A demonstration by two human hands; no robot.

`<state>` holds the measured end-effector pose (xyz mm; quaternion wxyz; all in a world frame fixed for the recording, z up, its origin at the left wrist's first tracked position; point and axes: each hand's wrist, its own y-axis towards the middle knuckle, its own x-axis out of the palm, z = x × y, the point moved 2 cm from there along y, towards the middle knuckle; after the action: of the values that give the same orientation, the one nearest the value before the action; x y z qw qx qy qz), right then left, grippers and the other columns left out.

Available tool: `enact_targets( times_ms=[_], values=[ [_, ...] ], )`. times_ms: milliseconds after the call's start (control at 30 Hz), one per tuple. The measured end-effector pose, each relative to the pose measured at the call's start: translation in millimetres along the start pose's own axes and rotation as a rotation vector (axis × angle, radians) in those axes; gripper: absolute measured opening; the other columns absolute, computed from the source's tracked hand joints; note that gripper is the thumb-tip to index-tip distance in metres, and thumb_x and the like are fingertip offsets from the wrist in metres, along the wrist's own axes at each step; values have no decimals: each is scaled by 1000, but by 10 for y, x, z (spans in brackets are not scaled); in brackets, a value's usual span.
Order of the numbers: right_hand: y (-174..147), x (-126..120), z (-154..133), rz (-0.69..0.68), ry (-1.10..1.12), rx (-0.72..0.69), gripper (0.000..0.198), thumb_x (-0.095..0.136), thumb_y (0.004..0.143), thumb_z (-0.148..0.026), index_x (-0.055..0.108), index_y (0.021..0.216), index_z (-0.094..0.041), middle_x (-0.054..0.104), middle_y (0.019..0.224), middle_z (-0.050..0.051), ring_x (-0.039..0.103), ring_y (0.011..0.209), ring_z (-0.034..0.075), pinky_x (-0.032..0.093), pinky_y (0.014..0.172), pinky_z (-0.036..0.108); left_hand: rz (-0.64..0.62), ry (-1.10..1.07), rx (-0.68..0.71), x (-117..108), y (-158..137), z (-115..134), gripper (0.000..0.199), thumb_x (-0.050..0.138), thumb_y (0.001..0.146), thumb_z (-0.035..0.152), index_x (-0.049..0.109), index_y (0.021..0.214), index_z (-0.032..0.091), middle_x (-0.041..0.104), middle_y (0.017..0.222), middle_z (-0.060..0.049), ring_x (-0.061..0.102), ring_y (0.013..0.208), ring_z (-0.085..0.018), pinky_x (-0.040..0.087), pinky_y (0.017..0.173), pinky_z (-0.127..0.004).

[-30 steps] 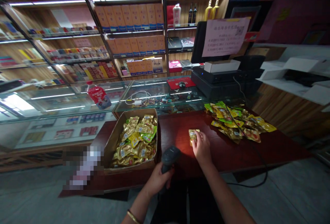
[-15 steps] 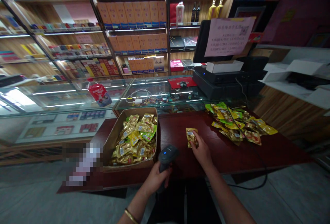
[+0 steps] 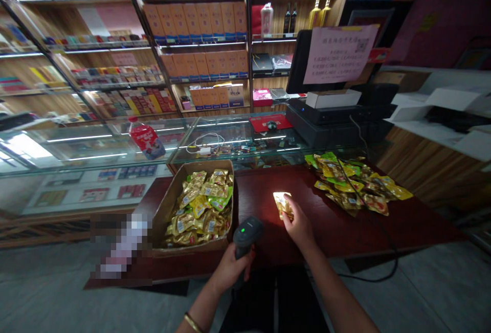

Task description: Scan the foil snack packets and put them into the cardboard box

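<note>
The fingers [image 3: 292, 207] of the right hand [image 3: 300, 227] were clamped on a gold packet [image 3: 280, 201] at the table [image 3: 257, 190], between the box [image 3: 170, 199] and the pile of packets [image 3: 351, 184]. The left hand [image 3: 229, 266] gripped a scanner [image 3: 251, 226], its light [image 3: 243, 230] green.

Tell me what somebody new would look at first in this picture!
Probably the bright, shiny gold packet in the right hand, glowing against the dark red table. Next might come the green light on top of the dark scanner in the left hand. Then there's the cardboard box full of packets on the left, and a colorful heap of packets on the right.
</note>
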<state>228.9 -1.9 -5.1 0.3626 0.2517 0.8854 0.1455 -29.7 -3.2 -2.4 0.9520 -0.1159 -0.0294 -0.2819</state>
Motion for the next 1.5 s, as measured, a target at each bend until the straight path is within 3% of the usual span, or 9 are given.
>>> enact_targets(
  times_ms=[300, 467, 700, 800, 867, 1033, 1133, 1267, 1500],
  values=[
    [13, 10, 47, -24, 83, 156, 55, 54, 87, -30, 53, 142, -24, 65, 137, 11, 64, 123, 27, 50, 106, 46, -6, 44, -6, 8, 20, 10, 45, 75, 77, 56, 58, 90, 17, 52, 47, 8, 45, 33, -9, 36, 37, -19],
    [196, 102, 158, 6, 404, 398, 66, 68, 78, -39, 49, 139, -22, 67, 132, 15, 73, 105, 28, 59, 92, 45, 13, 23, -15, 42, 34, 21, 42, 75, 77, 51, 57, 93, 17, 52, 49, 9, 45, 32, -8, 36, 35, -19],
    [978, 722, -1018, -270, 893, 218, 71, 77, 76, -37, 47, 141, -27, 71, 125, 8, 75, 89, 19, 62, 76, 34, 36, 15, -19, 30, 38, -11, 41, 77, 75, 49, 59, 92, 17, 52, 47, 9, 45, 32, -8, 36, 35, -18],
    [1188, 810, -1279, -366, 748, 145, 61, 72, 84, -36, 51, 141, -26, 66, 135, 11, 75, 89, 19, 61, 81, 36, 54, 28, -27, 20, 39, -28, 43, 76, 75, 50, 59, 94, 16, 52, 46, 9, 45, 32, -9, 36, 35, -19],
    [1212, 677, -1130, -317, 493, 83, 49, 66, 90, -33, 57, 137, -24, 65, 138, 12, 73, 105, 22, 57, 94, 39, 68, 34, -22, 12, 39, -34, 44, 76, 74, 51, 59, 94, 16, 52, 47, 8, 45, 32, -9, 36, 35, -19],
    [998, -21, -100, 0, -508, 229, 54, 56, 96, -33, 53, 144, -8, 47, 153, 26, 33, 149, 40, 21, 118, 66, 18, 7, -24, 8, 38, -1, 45, 77, 73, 53, 58, 92, 16, 53, 51, 8, 45, 32, -8, 37, 35, -19],
    [839, -252, 376, -25, -823, 410, 65, 51, 98, -41, 47, 148, 1, 42, 152, 36, 30, 147, 48, 10, 114, 74, 8, 16, -27, 3, 35, 26, 47, 77, 73, 54, 58, 92, 16, 53, 52, 8, 45, 33, -8, 36, 35, -19],
    [622, -81, 411, -131, -889, 317, 67, 46, 100, -46, 49, 147, 0, 49, 148, 35, 38, 144, 45, 4, 115, 72, 23, 18, -33, 0, 28, 20, 47, 76, 74, 55, 58, 95, 16, 53, 49, 8, 46, 34, -9, 38, 37, -20],
    [144, 441, -183, -79, -574, -32, 50, 46, 101, -40, 56, 141, -12, 62, 140, 23, 55, 128, 34, 8, 117, 66, 25, 14, -41, 15, 31, 7, 45, 75, 76, 53, 58, 97, 16, 53, 45, 8, 46, 33, -10, 38, 38, -20]
  ],
)
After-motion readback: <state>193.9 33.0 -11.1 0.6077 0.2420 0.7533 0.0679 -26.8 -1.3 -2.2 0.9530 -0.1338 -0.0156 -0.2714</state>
